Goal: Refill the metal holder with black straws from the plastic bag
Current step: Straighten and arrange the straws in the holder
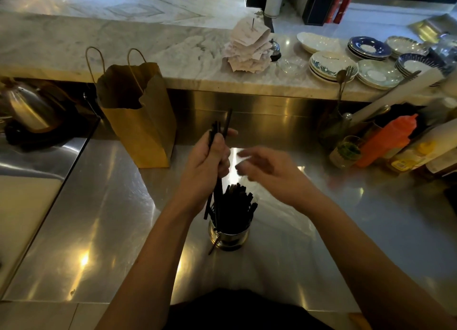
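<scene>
A round metal holder (231,238) stands on the steel counter, packed with black straws (238,203). My left hand (206,166) grips a small bunch of black straws (218,129) upright just above the holder; their lower ends reach down to its left rim. My right hand (262,171) hovers to the right of the bunch, blurred, fingers loose and holding nothing. A clear plastic bag (279,218) lies flat on the counter right of the holder, hard to make out.
A brown paper bag (138,122) stands behind and left of my hands. Bottles and an orange squeeze bottle (385,141) crowd the right side. Stacked plates (331,67) and a receipt spike (249,47) sit on the marble ledge. A kettle (27,107) is far left.
</scene>
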